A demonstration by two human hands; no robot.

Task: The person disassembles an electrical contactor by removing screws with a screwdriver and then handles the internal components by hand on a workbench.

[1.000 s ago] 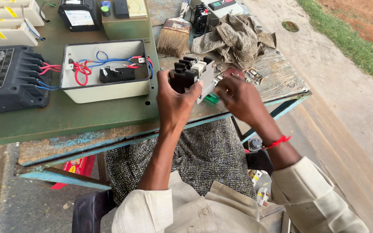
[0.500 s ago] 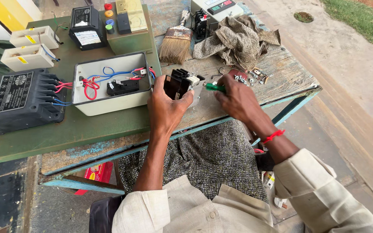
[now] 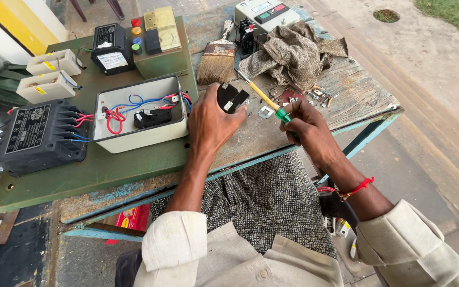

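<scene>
My left hand (image 3: pixel 213 123) grips a small black electrical part (image 3: pixel 231 98) and holds it just above the wooden table top (image 3: pixel 357 95). My right hand (image 3: pixel 306 127) holds a screwdriver (image 3: pixel 264 95) with a yellow shaft and green handle, its tip pointing up and left toward the black part. A small square metal piece (image 3: pixel 265 111) lies on the wood between my hands. An open grey box (image 3: pixel 140 112) with red and blue wires and a black part inside sits to the left of my left hand.
A paintbrush (image 3: pixel 216 59), a crumpled cloth (image 3: pixel 296 53), loose screws (image 3: pixel 317 95) and a grey meter (image 3: pixel 264 15) lie at the back. A black transformer (image 3: pixel 35 135), two cream switch boxes (image 3: pixel 49 74) and a green panel (image 3: pixel 152 40) stand on the left.
My right hand has picked up the screwdriver and points it at the black part. My left hand has turned the part and lowered it toward the table. The view has shifted.
</scene>
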